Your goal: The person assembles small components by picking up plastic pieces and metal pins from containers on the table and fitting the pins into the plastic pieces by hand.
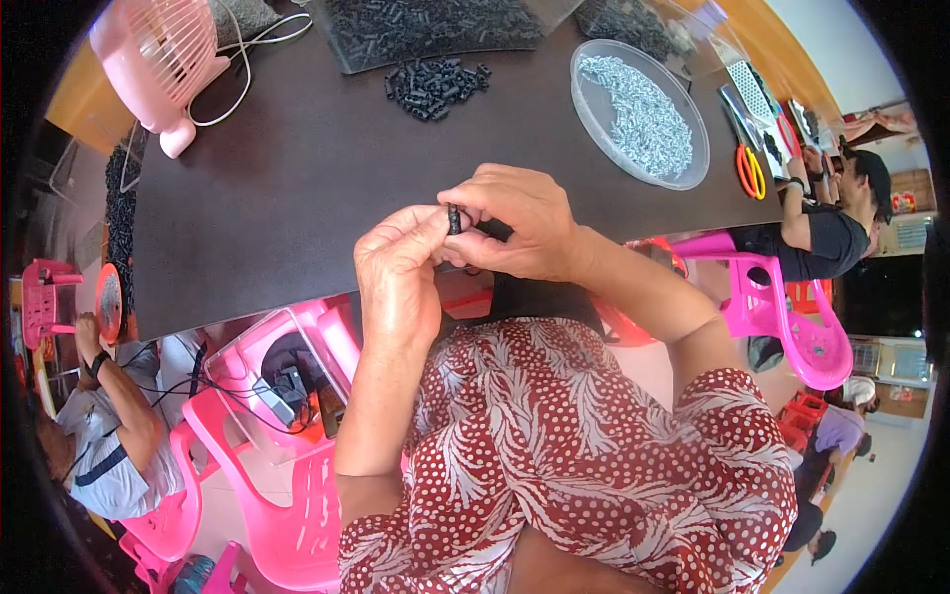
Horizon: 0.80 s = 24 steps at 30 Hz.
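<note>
Over the near side of the dark table point(257, 213), both my hands meet at a small black plastic part point(454, 219). My left hand point(401, 252) pinches it between thumb and fingers. My right hand point(524, 220) closes on the same part from the other side, its thumb and index finger at the part's ends. Fingers hide some of it, and I cannot tell whether a smaller piece is in the grip. Beyond my hands lies a loose pile of similar black parts point(435, 89). To the right is a round clear tray point(586, 111) with many small silvery metal pieces.
A pink fan point(158, 64) with a white cord stands at the far left. Clear bags of black parts point(426, 25) line the back. Orange-and-yellow-handled scissors point(749, 171) lie at the right. People sit on both sides, among pink chairs point(267, 525).
</note>
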Tool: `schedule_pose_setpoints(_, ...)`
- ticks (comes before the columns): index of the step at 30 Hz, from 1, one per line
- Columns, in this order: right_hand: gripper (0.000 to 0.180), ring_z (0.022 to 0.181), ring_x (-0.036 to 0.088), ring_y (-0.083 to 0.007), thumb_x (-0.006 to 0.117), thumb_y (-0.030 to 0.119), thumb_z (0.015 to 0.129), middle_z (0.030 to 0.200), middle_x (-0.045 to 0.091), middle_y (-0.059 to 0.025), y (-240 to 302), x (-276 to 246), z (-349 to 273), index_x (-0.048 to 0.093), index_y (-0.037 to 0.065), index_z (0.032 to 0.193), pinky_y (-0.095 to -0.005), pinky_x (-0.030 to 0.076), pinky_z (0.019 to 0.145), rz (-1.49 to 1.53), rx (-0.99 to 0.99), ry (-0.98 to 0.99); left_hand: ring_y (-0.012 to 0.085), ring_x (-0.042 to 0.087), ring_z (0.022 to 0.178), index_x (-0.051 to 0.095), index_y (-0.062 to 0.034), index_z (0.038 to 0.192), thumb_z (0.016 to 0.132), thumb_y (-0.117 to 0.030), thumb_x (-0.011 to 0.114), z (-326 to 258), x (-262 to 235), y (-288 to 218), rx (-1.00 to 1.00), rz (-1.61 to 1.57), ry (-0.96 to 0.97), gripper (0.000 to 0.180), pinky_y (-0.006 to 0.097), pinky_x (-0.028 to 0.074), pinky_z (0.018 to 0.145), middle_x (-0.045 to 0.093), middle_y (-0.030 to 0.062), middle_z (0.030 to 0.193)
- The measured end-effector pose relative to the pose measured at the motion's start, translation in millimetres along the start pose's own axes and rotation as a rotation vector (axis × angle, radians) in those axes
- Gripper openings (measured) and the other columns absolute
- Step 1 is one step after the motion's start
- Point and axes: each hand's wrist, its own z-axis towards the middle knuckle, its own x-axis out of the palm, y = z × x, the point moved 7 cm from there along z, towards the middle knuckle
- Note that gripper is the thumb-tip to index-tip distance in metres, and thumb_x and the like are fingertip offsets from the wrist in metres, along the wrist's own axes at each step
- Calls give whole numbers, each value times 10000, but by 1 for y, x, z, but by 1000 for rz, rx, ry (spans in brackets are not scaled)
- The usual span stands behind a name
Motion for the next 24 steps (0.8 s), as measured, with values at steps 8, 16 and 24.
schedule_pose_setpoints(8,368,513,520,-159,712,9,598,641,547,-51,2,3,-2,577,-11,940,-262,403,453,3,-79,-31,136,549,593,607,64,775,810,-68,569,-3,-2,1,3,27,-7,141,231,422,585,618,108,696)
schedule_pose_setpoints(16,356,471,497,-157,712,22,597,615,523,-36,4,7,-2,558,2,917,-265,389,434,-51,-176,-48,131,557,622,612,36,797,804,-77,590,0,-9,6,-32,-18,12,115,241,418,614,624,67,725)
schedule_pose_setpoints(24,333,458,497,-168,713,13,613,617,526,-52,1,5,0,555,-4,906,-281,405,438,-13,-137,-28,132,549,611,615,54,776,807,-57,550,-2,-3,-1,-23,-11,-45,133,248,418,600,618,87,699)
